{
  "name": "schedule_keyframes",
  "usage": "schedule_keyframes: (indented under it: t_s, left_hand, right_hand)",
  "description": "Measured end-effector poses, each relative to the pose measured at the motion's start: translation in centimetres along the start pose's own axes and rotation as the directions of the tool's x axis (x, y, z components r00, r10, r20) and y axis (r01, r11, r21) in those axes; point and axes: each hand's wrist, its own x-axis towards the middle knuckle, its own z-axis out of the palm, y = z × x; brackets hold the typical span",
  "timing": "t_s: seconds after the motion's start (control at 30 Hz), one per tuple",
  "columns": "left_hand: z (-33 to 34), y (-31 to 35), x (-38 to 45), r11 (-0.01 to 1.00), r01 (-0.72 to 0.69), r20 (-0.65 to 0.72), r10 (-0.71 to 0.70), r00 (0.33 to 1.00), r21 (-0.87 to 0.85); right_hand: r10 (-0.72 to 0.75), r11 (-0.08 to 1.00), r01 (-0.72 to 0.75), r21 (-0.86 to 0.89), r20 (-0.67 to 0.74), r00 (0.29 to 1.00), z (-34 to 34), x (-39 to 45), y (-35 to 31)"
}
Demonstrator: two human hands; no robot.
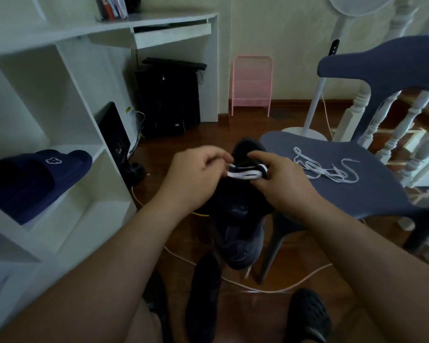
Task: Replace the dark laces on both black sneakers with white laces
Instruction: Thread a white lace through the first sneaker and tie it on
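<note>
On shelf (pixel 60 214), navy slippers (pixel 35 177).

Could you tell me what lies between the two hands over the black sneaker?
In the head view, a short stretch of white lace spans from the left hand to the right hand, above the black sneaker.

Black sneaker (pixel 235 209): matt cloth upper, soft-looking; white lace (pixel 243 174) on it flat woven cloth, matt; spare white lace (pixel 327 169) same flat cloth; chair (pixel 332 179) grey-blue moulded plastic, smooth, dull sheen; floor (pixel 295 268) dark wood, glossy with reflections; shelf unit (pixel 67 100) white, smooth painted or laminated board; slipper (pixel 35 177) navy, matt, material unclear.
</note>
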Motion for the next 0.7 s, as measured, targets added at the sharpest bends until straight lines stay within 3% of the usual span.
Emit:
schedule_keyframes:
  t_s: [0.1,0.27,0.37,0.57,0.7]
  left_hand:
    - [0.7,-0.3,0.0,0.986,0.020,0.208,-0.054,0.977,0.164]
    - [1.5,0.2,-0.2,0.979,-0.081,0.339,0.013,0.941,0.187]
    - [1.4,0.2,-0.1,0.974,-0.062,0.427,-0.038,0.903,0.218]
    - [1.7,0.3,-0.4,0.990,0.135,0.441,-0.136,0.887,0.032]
    - [0.5,0.5,-0.5,0.976,0.214,0.530,-0.161,0.833,-0.040]
  right_hand:
    - [-0.012,0.998,0.007,0.055,0.093,0.996,-0.5,-0.1,-0.5]
    - [-0.157,0.988,0.155,0.025,0.154,0.976,0.0,-0.9,-1.5]
    - [-0.126,0.991,0.131,-0.029,0.134,0.983,0.6,-0.9,-1.6]
    - [-0.068,0.991,0.077,-0.105,0.095,0.993,0.8,-0.5,-1.4]
    - [-0.042,0.993,0.051,-0.110,0.088,0.995,0.9,-0.2,-0.8]
